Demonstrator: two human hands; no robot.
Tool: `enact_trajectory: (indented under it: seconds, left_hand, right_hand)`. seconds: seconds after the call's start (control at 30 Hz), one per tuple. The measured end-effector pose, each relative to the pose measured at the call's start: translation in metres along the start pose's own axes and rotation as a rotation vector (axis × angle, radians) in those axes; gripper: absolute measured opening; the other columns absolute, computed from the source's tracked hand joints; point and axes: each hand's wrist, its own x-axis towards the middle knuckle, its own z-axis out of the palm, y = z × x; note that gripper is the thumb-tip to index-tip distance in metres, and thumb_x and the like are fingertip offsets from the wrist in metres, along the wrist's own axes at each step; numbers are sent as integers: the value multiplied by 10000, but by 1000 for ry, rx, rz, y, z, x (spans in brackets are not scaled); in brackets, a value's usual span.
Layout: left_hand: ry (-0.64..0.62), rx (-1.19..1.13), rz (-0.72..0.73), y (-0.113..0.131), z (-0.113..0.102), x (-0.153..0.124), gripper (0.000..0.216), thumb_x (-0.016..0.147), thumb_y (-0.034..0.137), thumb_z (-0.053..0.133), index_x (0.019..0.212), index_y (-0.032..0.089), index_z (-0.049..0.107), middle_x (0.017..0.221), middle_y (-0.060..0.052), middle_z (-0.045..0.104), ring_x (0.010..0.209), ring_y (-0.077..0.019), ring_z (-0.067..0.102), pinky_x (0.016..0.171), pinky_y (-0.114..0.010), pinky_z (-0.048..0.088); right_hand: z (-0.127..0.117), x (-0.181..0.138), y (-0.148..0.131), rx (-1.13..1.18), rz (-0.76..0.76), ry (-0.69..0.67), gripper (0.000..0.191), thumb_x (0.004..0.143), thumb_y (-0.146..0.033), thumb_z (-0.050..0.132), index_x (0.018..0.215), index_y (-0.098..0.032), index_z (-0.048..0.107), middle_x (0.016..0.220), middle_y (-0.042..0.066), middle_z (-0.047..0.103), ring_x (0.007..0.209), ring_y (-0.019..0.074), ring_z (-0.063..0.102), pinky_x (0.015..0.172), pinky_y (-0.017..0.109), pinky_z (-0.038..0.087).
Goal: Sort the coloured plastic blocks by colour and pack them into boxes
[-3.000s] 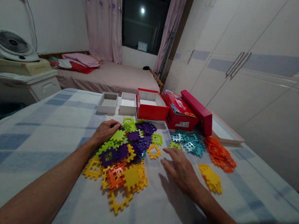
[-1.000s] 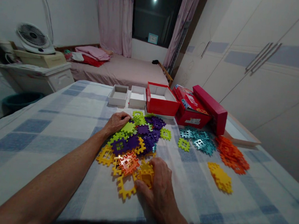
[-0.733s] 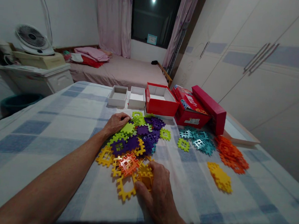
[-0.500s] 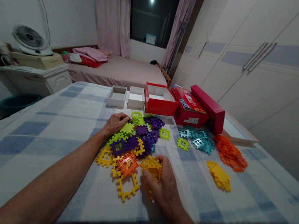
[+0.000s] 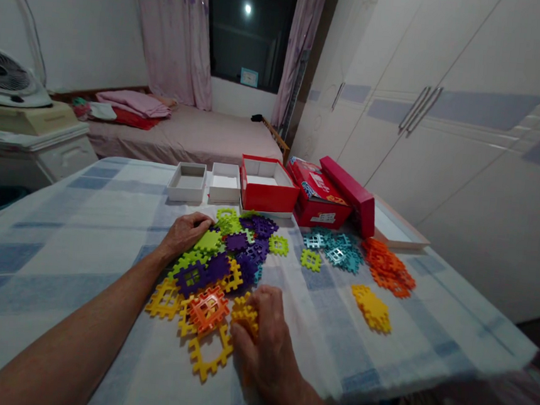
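Note:
My right hand [image 5: 267, 338] is closed around yellow interlocking plastic tiles [image 5: 245, 314] at the near right edge of a mixed pile. My left hand [image 5: 186, 236] rests at the pile's left side, fingers curled together beside lime green tiles [image 5: 208, 241]; whatever they may hold is hidden. Purple tiles [image 5: 217, 266] cover the middle of the pile. An orange window tile [image 5: 209, 309] lies over yellow ones, close to a yellow frame tile [image 5: 210, 353].
Sorted heaps lie to the right: teal tiles [image 5: 344, 253], orange tiles [image 5: 388, 268] and yellow tiles [image 5: 371, 309]. Single green tiles [image 5: 311, 260] lie apart. Behind stand two small white boxes [image 5: 187, 182], an open red box [image 5: 270, 196], a printed red box [image 5: 323, 210] and a shallow lid [image 5: 398, 223].
The view has swung to the right. My right hand has closed more tightly around the yellow tiles, bunching them together. My left hand keeps its place beside the pile.

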Motion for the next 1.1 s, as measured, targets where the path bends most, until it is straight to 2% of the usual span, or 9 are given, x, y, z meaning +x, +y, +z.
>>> enact_trajectory:
  seconds: [0.1,0.27,0.37,0.47,0.6,0.77,0.83,1.0,1.1]
  left_hand:
    - [-13,-1,-1,-1,0,1,403,716,475,437,812,188,702,859,-43,716,797,-198,629,739,-268,455]
    - [-11,-13,14,-4,1,1,411,728,467,427,831,175,697,857,-51,713,804,-198,626,758,-277,448]
    - [-12,-14,25,-6,2,2,405,730,464,431,823,174,698,850,-50,713,802,-196,627,760,-273,447]
    - [-17,-10,21,-7,2,2,405,728,471,437,822,178,701,853,-46,714,797,-198,631,760,-272,449]
    - [-11,-17,11,-6,1,2,384,724,469,447,820,194,698,858,-34,715,822,-199,632,775,-272,450]
    - [-13,-23,2,-5,1,1,396,731,461,440,829,176,697,863,-45,712,816,-200,632,773,-269,452]
    - [-15,-22,10,-6,1,1,394,735,462,440,833,181,699,865,-40,713,814,-200,632,779,-269,451]
    - [-6,-13,23,-9,2,1,378,743,459,446,840,200,704,878,-30,715,855,-203,631,794,-260,447]
    - [-7,-12,17,-8,1,1,390,734,468,448,833,193,705,866,-31,716,836,-203,632,784,-262,451]
  right_hand:
    - [-21,8,12,-19,71,59,266,735,-125,524,971,-213,439,945,30,483,893,170,505,787,306,470]
    - [-91,23,59,-311,232,309,288,763,-288,567,1014,-190,468,998,72,510,936,225,513,848,400,443]
    - [-120,22,85,-457,206,291,285,792,-304,532,1047,-188,479,1022,90,518,962,242,514,865,422,432]
    - [-129,18,102,-563,118,227,212,824,-285,475,1017,-204,508,1007,97,530,972,248,508,869,433,427]
    - [-126,16,114,-725,93,241,217,846,-274,429,1008,-192,548,1078,115,540,1050,271,472,907,492,387]
    - [-125,15,99,-713,56,303,258,869,-282,424,1064,-177,555,1154,124,531,1164,280,421,978,520,339]
    - [-121,8,79,-595,-10,215,281,874,-307,453,1116,-190,536,1170,116,526,1154,252,445,990,475,362]
    - [-89,-17,21,-347,-220,-375,477,807,-438,582,1249,-290,481,1298,51,490,1275,246,354,1026,423,361]
    - [-69,-22,8,-332,-277,-507,457,790,-416,602,1223,-303,510,1274,31,516,1284,255,337,1042,441,329]
